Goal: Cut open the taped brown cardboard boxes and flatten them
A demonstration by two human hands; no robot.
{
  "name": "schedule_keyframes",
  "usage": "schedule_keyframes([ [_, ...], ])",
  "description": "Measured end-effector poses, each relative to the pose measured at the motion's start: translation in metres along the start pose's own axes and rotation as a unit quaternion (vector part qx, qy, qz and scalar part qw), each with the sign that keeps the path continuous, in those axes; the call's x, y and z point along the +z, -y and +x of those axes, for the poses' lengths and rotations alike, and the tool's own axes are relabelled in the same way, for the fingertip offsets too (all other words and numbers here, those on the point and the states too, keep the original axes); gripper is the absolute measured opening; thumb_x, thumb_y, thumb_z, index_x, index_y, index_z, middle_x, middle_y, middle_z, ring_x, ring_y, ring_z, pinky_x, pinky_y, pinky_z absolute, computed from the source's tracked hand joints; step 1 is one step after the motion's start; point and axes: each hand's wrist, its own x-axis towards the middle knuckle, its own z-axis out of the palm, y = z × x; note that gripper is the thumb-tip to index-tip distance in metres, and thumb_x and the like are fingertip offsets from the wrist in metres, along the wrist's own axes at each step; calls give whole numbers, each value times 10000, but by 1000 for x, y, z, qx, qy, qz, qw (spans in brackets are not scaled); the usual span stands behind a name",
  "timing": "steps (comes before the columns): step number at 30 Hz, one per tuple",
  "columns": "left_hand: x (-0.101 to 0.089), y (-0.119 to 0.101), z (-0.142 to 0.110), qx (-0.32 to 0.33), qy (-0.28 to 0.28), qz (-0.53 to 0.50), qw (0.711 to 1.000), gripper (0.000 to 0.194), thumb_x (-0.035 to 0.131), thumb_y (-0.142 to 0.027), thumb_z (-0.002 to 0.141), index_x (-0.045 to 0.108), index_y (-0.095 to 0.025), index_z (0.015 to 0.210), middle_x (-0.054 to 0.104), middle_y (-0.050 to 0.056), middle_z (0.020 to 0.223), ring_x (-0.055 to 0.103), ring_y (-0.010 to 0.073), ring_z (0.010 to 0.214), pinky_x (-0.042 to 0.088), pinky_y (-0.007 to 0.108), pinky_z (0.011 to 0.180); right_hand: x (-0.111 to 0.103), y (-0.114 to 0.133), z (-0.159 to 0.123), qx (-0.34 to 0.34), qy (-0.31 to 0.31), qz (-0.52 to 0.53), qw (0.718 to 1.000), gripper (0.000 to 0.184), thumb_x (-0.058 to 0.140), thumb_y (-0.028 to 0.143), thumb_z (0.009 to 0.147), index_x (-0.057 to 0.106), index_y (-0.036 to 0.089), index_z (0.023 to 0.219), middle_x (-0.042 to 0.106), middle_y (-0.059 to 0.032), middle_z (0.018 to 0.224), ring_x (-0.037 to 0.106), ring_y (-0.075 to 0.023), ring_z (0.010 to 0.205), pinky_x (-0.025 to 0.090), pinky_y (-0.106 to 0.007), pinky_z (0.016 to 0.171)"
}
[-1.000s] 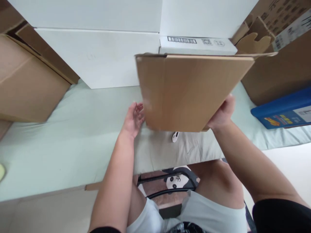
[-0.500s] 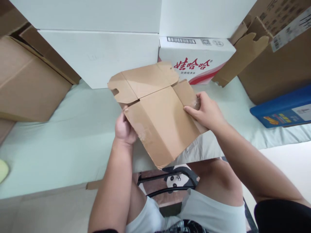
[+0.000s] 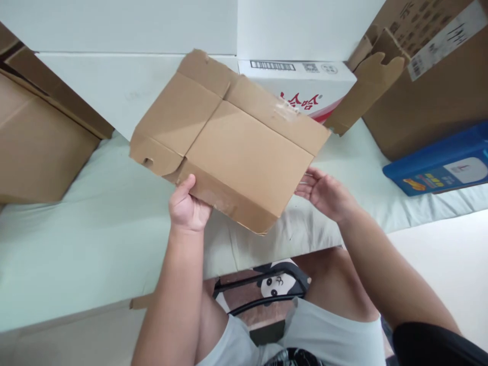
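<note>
A brown cardboard box (image 3: 244,152), opened out nearly flat with creased side flaps and a slotted tab, is held tilted above the pale green cloth. My left hand (image 3: 189,206) grips its lower left edge, thumb on top and the other fingers underneath. Clear tape shows on the far flap and on the near one. My right hand (image 3: 324,192) is beside the right corner of the cardboard, palm up with its fingers stretched out. The fingertips lie close to or just under that edge; whether they touch it I cannot tell.
A white carton with red lettering (image 3: 297,84) stands behind the cardboard, next to large white boxes (image 3: 133,25). Brown boxes stand at left (image 3: 41,142) and right (image 3: 427,101). A blue package (image 3: 438,160) lies at right on the green cloth (image 3: 76,249).
The cardboard has turned clockwise, its flapped end swinging up and left. My right hand has let go of the side flap and opened, while my left hand keeps its hold.
</note>
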Motion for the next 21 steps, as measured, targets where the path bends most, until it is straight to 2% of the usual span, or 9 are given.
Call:
schedule_keyframes([
  [3,11,13,-4,-67,10,6,998,300,829,-344,697,708,-208,935,808,73,1078,719,325,1221,613,442,1050,19,-13,-10,16,26,36,999,599,936,637,536,705,247,928,753,-28,831,714,-196,692,623,-353,614],
  [6,22,22,-7,-125,30,1,992,334,816,-364,674,703,-210,948,799,67,1043,750,307,1106,628,422,967,28,-17,-20,-12,-26,29,999,503,951,568,576,685,204,799,669,-5,643,550,-120,443,427,-239,330],
  [8,27,22,-8,-160,53,3,986,376,790,-401,673,701,-215,987,786,59,990,765,274,996,631,382,877,20,-10,-28,-56,-78,27,995,492,963,528,577,664,192,776,617,21,597,439,-75,366,327,-210,260],
  [12,27,14,-6,-192,61,63,977,337,759,-408,663,667,-203,913,669,-8,759,689,148,681,573,259,686,-27,28,-40,-221,-233,43,946,599,993,435,515,571,259,903,588,72,750,532,-70,489,380,-154,281],
  [14,24,10,-5,-183,57,103,976,251,746,-368,658,598,-189,754,515,-53,621,550,79,537,470,192,564,-54,53,-33,-323,-318,58,890,605,932,433,603,488,316,998,596,75,949,644,-85,683,433,-113,335],
  [15,23,9,-5,-180,59,115,975,254,736,-353,660,544,-189,683,438,-68,581,472,58,492,406,176,515,-66,65,-26,-382,-384,67,838,550,871,364,691,457,330,1051,599,50,1055,688,-113,792,467,-126,356],
  [16,21,8,-5,-178,61,122,975,282,724,-343,667,489,-192,631,373,-77,558,404,46,466,349,172,482,-77,76,-17,-400,-433,73,804,462,780,287,787,424,331,1079,590,31,1164,709,-121,875,517,-141,397],
  [17,20,8,-6,-177,63,125,974,318,712,-336,673,437,-197,596,321,-84,546,346,40,451,305,175,462,-87,86,-6,-400,-454,78,792,361,659,219,884,391,332,1097,564,19,1262,711,-106,935,560,-144,456],
  [21,15,7,-7,-175,68,142,972,402,669,-339,691,316,-213,546,216,-90,528,228,41,437,221,199,441,-112,104,43,-326,-491,59,806,250,468,138,1016,336,320,1125,528,-4,1413,707,-74,966,629,-176,574],
])
